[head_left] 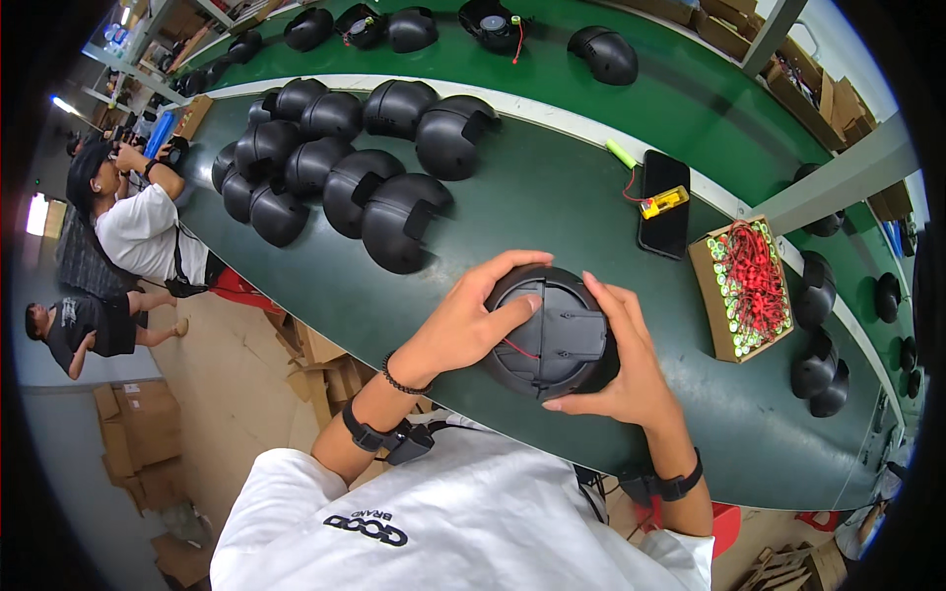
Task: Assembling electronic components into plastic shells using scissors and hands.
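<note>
Between my two hands is a round black plastic housing (574, 335), its flat side with a raised rectangular panel facing up. My left hand (478, 310) grips its left edge, the thumb lying on the flat face near a thin red wire. Around the right edge curve the fingers and thumb of my right hand (636, 364). Farther right, a cardboard box (702, 286) holds many green battery cells with red wires. A black phone (662, 231) lies beyond the housing, with a small yellow part (664, 202) on top and a green cell (621, 153) beside it.
Several black domed shells (399, 227) crowd the green table (512, 217) at left, and more (816, 364) sit at right. Behind runs a green belt (660, 89) carrying further shells. A grey post (838, 182) rises at right. Another person (143, 222) works at far left.
</note>
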